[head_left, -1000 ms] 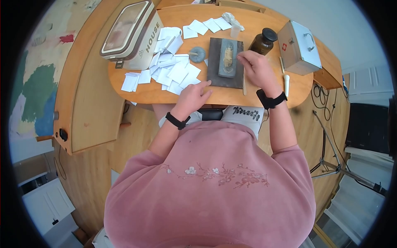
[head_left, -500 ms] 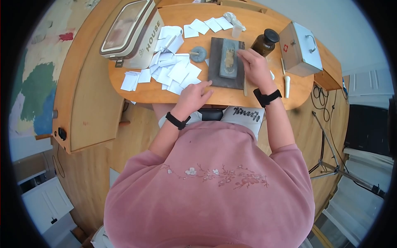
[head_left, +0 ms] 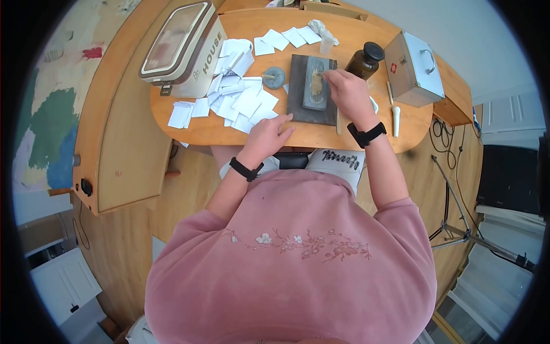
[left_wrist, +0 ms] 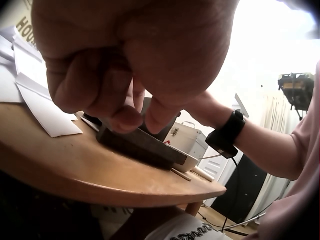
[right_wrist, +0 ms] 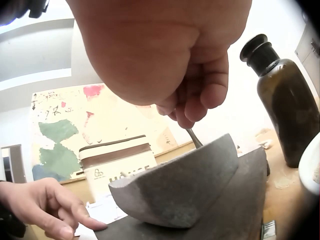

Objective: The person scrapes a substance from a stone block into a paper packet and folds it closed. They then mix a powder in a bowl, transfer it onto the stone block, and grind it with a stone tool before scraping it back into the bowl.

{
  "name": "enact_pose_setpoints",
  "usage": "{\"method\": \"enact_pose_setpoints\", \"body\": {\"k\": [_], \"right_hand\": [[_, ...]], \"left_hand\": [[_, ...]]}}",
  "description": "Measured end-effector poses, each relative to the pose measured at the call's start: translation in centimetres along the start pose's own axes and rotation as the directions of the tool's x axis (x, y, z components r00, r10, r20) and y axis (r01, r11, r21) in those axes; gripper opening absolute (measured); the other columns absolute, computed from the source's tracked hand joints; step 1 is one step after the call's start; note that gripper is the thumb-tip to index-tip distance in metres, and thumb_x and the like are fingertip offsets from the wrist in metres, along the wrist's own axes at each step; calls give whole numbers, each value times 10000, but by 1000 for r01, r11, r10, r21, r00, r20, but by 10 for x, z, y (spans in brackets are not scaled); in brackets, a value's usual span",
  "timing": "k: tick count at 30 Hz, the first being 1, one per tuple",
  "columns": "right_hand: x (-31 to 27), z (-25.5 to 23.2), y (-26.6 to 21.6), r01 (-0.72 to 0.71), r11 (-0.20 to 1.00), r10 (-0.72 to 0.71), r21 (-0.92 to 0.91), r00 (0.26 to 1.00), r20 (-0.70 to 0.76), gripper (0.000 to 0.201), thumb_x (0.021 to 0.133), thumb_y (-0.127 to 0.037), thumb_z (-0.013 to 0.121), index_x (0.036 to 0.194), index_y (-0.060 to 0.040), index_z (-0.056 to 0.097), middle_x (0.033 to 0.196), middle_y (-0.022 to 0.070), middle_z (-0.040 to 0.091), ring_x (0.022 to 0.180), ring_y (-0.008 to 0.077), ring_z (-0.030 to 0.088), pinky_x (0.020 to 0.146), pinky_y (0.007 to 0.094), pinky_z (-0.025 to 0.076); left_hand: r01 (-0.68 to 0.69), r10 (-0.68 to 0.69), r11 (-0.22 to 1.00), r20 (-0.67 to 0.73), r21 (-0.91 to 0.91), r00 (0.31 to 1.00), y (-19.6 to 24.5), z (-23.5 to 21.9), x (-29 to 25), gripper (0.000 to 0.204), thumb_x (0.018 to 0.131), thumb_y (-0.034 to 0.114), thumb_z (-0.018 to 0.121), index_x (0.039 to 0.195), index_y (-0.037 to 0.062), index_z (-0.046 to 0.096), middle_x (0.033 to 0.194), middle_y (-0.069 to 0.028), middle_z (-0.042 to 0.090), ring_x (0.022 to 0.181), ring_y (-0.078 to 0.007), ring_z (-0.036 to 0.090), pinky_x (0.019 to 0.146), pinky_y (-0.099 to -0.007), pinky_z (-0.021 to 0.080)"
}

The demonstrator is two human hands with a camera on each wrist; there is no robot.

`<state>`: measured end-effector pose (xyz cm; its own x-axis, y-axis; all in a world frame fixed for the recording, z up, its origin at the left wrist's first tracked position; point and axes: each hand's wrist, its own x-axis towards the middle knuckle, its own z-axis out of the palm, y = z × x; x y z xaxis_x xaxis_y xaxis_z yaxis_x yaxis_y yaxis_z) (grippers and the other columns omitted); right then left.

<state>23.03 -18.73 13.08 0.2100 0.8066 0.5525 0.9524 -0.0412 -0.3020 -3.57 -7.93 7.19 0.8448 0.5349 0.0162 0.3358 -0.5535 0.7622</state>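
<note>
A grey stone grinding trough (head_left: 316,100), boat-shaped in the right wrist view, stands on a dark board (head_left: 297,97), with pale tan material (head_left: 317,83) inside its hollow. Over the trough's right side, my right hand (head_left: 350,94) pinches a thin metal handle (right_wrist: 195,138) that slants down into the hollow. Its lower end is hidden behind the trough wall. At the board's near left corner rests my left hand (head_left: 267,132), index fingertip on the edge and thumb apart, holding nothing. Left of the board lies a grey stone wheel (head_left: 274,77) with a wooden axle.
Folded white papers (head_left: 246,100) are heaped at the left, beside a lidded bin (head_left: 197,63). A brown glass bottle (head_left: 365,60) and a silver case (head_left: 413,69) stand at the right. Nearer lies a white pestle (head_left: 396,120). Paper squares (head_left: 275,39) line the back.
My right hand has shifted a little to the left, further over the trough's hollow. My left hand has kept its place at the board's corner.
</note>
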Motion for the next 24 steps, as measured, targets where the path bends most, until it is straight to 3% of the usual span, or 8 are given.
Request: {"method": "enact_pose_setpoints", "body": {"k": [2,4,8,10,11,13,22,24], "right_hand": [[6,2,4,1,999,-1,-32,1000,-8,144,957,-29,672,1058,-61,769,909,142,742,843,386,750,730,497,602],[12,3,8,3,998,-4,-64,1000,-19,132,955,-42,668,1034,-60,771,910,145,747,847,388,752,729,500,601],[29,-8,4,-3,997,14,-79,990,137,141,955,-50,641,987,-61,779,922,166,767,861,413,760,748,521,603],[34,-9,3,-3,993,26,-117,981,193,152,951,-52,638,990,-63,785,927,172,772,870,420,763,755,526,603],[37,-8,5,-1,992,26,-127,981,194,149,942,-47,642,983,-60,784,916,177,772,869,427,763,754,530,604],[43,-8,7,9,991,18,-137,981,194,146,932,-43,646,977,-58,783,904,182,773,868,433,763,752,534,604],[57,-8,4,-1,984,59,-180,947,315,184,908,-63,668,1004,-70,826,892,228,783,864,441,773,755,544,612],[55,-8,3,-7,990,44,-140,962,269,162,991,-124,685,1006,-49,828,873,240,768,846,458,760,778,541,610]], "left_hand": [[-12,12,1000,1,-4,1000,2,0,-1,414,1041,252,782,1396,40,779,573,-92,437,523,-241,406,560,-427,370],[16,-17,999,16,46,1000,8,-4,-1,379,1038,292,776,1332,55,792,616,-139,601,619,-372,648,601,-493,484],[29,-31,999,28,45,999,4,-2,-2,379,1037,290,776,1336,57,792,617,-140,603,623,-370,652,603,-494,484],[-19,19,1000,-19,-7,1000,1,1,-2,409,1042,257,779,1394,48,781,582,-104,468,527,-256,441,568,-436,390],[-21,21,1000,-22,-8,1000,3,0,-2,409,1042,257,779,1394,48,781,582,-104,468,527,-256,441,568,-436,390],[21,-22,999,26,47,999,7,-4,-1,383,1039,291,771,1344,60,791,621,-142,610,629,-369,659,608,-495,486],[29,-30,999,22,40,999,6,-3,-2,393,1036,297,768,1359,73,790,636,-145,634,642,-378,666,627,-504,504],[24,-25,999,20,43,999,5,-3,-2,395,1037,298,768,1360,73,789,638,-145,635,646,-379,670,629,-505,507]]}}
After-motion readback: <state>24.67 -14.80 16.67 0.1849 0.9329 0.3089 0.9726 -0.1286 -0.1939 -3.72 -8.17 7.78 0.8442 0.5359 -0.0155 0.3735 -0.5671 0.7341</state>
